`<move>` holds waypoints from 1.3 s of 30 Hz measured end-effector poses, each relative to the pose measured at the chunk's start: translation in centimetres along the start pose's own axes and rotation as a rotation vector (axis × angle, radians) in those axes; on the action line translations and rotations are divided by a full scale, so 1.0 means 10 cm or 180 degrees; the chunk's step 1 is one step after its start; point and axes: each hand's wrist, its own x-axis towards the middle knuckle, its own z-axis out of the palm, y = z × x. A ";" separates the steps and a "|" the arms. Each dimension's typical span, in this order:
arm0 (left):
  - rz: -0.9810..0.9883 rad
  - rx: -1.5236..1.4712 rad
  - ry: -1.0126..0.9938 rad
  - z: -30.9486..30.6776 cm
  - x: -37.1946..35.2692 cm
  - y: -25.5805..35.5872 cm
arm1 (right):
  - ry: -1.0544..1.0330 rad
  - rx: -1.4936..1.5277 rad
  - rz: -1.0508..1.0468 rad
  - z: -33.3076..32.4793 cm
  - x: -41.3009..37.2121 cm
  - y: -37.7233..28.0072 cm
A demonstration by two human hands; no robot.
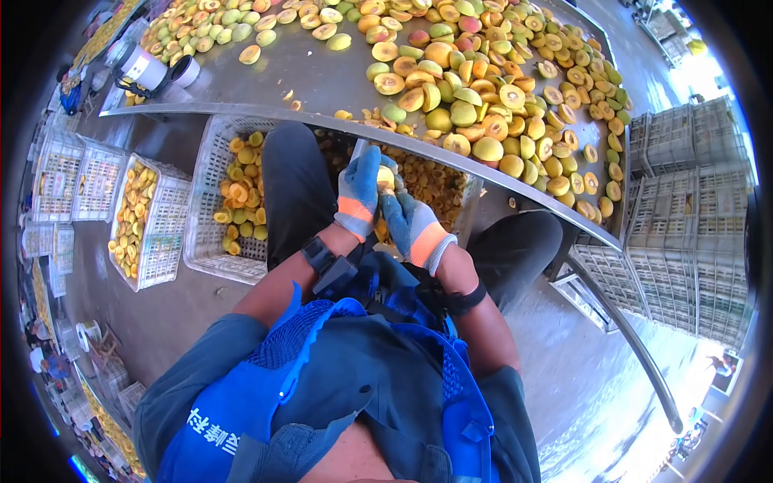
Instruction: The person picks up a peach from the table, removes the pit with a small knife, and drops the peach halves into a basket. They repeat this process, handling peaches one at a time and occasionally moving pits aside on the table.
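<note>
Both hands wear blue-grey gloves with orange bands and meet between the knees, just below the metal table's front edge. My left hand (360,189) is closed around a yellow-green fruit (386,179). From the right, my right hand (412,224) presses its curled fingers against the same fruit; whether it also holds a tool is hidden. Below the hands stands a crate of small fruit pieces (431,183). On the metal table (322,72) lie halved fruits (483,88), many cut side up with brown centres.
A white crate (196,229) with fruit halves stands beside the left knee, another (165,233) farther left. Stacked crates (684,233) rise at the right, near a curved metal bar (636,338). A white and grey container (145,68) lies on the table's left end.
</note>
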 end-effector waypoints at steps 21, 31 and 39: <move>-0.0060 -0.0061 -0.0055 -0.01 -0.10 -0.08 | -0.1032 0.1191 0.1142 -0.28 -0.11 -0.08; -0.0353 -0.0445 0.0361 0.04 -0.08 -0.16 | -0.0780 0.1214 0.0896 -0.20 -0.11 -0.18; -0.0181 -0.0093 -0.0513 -0.01 -0.10 -0.11 | -0.1418 0.2561 0.1160 -0.28 -0.18 0.04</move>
